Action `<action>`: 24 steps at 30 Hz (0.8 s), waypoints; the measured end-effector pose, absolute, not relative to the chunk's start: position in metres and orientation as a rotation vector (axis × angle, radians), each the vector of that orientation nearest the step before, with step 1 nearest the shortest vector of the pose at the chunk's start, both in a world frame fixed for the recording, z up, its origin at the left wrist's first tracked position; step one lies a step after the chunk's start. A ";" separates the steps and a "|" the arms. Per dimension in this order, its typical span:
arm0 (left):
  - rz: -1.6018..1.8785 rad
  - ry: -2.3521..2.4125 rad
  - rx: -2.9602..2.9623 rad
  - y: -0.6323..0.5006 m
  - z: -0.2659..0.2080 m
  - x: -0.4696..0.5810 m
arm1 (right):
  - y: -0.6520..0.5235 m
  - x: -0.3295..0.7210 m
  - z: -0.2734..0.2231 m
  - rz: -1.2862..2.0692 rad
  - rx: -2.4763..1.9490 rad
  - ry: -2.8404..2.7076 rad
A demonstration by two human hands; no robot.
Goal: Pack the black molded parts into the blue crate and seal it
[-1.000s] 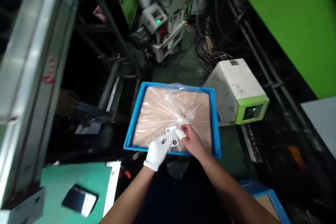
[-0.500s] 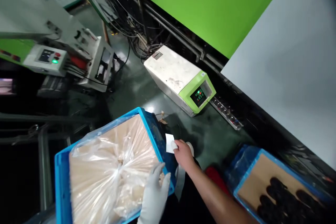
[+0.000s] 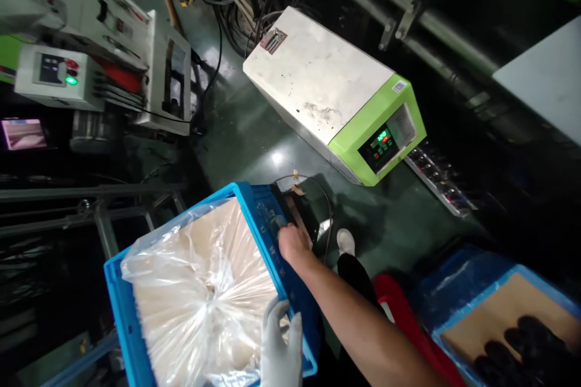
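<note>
A blue plastic crate (image 3: 118,308) fills the lower left, lined with clear plastic film (image 3: 200,314) gathered at the centre over brown cardboard. My left hand (image 3: 280,344), in a white glove, has its fingers and thumb curled at the crate's right rim. My bare right hand (image 3: 294,243) reaches against the outer side wall of that crate, its fingers bent closed. A pale tip shows at its forefinger. Whatever is between those fingers is hidden; the white card seen before is out of sight.
A white and green machine unit (image 3: 327,84) with a lit display stands on the floor ahead. At lower right, another blue crate (image 3: 503,284) holds black parts on cardboard, beside a red object (image 3: 399,308). A control box (image 3: 59,75) and metal frame (image 3: 104,224) are left.
My right hand has moved from holding the white card beside the crate to the crate's side wall. The left hand stays at the rim. The view has shifted closer to the floor unit.
</note>
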State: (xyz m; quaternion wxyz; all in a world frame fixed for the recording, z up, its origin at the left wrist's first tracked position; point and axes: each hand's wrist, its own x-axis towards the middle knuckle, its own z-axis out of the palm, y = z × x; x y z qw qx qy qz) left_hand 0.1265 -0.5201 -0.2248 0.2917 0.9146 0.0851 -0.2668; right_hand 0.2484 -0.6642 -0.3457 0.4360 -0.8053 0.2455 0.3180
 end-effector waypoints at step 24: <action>-0.481 0.345 2.680 -0.432 -0.182 0.190 | -0.693 0.180 -0.342 0.523 -1.713 0.844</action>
